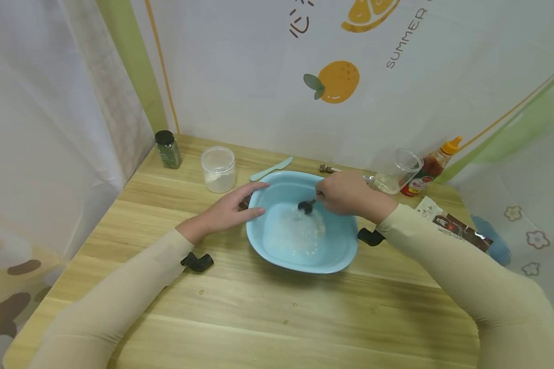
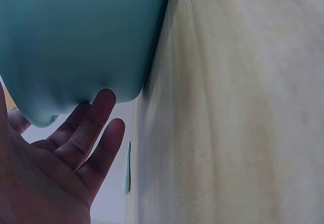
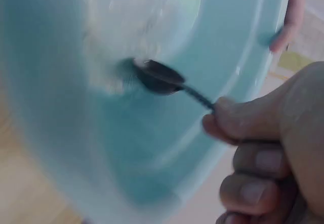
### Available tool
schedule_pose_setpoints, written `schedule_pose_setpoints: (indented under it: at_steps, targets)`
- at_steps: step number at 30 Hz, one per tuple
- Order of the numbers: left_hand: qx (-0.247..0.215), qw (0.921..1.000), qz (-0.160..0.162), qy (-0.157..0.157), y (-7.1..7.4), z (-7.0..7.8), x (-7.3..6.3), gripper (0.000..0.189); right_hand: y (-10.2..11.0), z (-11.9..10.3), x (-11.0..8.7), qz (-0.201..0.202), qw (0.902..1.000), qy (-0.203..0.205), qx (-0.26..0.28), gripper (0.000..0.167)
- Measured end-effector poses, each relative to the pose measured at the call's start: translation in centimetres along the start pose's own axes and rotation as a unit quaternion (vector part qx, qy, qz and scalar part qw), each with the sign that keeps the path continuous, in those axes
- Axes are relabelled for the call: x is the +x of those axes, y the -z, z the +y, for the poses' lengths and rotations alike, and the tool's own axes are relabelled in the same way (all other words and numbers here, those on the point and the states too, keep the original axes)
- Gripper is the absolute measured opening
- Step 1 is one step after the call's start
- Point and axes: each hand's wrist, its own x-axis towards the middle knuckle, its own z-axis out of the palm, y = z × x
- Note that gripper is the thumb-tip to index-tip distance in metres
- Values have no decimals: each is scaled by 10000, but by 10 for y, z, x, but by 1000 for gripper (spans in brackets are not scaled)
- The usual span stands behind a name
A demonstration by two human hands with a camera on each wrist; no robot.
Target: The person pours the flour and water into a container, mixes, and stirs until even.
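Note:
A light blue plastic basin stands on the table with whitish, partly dissolved matter and liquid on its bottom. My left hand holds the basin's left rim, thumb over the inside and fingers outside. In the left wrist view, fingertips of the left hand touch the basin's outer wall. Above the basin's right side, my right hand grips a small black spoon by its handle. The right wrist view shows the spoon's bowl down in the basin, next to the whitish matter.
Behind the basin stand a green-filled jar, a tub of white powder and a pale green plastic knife. To the right are a clear cup, a red sauce bottle and a brown-and-white packet. A curtain hangs behind.

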Motion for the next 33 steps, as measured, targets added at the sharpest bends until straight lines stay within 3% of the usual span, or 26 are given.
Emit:
schedule_pose_setpoints:
  at_steps: [3,6,9,12,14,16,18,21,23,25,27,30,33]
  targets:
    - [-44,10000,-21,-3,0,0,1,65,-3,-5,-2,-144,9974,507,488,25]
    - [9,10000,-28,-57,0,0,3,65,-2,-2,-9,-650,9913,799,824,16]
    - [61,9999,-27,-79,0,0,4,65,4,7,-15,-1040,9906,531,713,17]
    - [69,10000,-7,-57,0,0,3,65,8,15,-15,-891,9956,13,307,22]
    - [34,10000,0,-49,0,0,1,66,7,16,-11,-585,9981,-145,97,27]
    - [-15,10000,-13,-55,0,-1,0,66,5,14,-7,-349,9993,-57,93,26]
    - [-50,10000,-29,-57,0,-1,0,66,3,12,-5,-417,9985,205,289,23]
    - [-5,10000,-24,-85,0,-2,1,66,3,11,-8,-902,9927,538,585,15]
    - [40,9999,-15,-99,1,-1,2,65,6,14,-12,-1300,9878,531,678,16]
    - [85,9999,-13,-116,1,-1,3,65,9,19,-14,-1421,9875,405,543,18]
    - [83,9999,-31,-111,2,-1,4,65,11,23,-13,-1318,9904,209,360,19]
    - [67,9999,-36,-87,1,-2,3,66,11,23,-7,-815,9966,-29,80,28]
    - [26,10000,-28,-71,0,-3,1,66,7,16,0,-432,9991,-31,44,32]
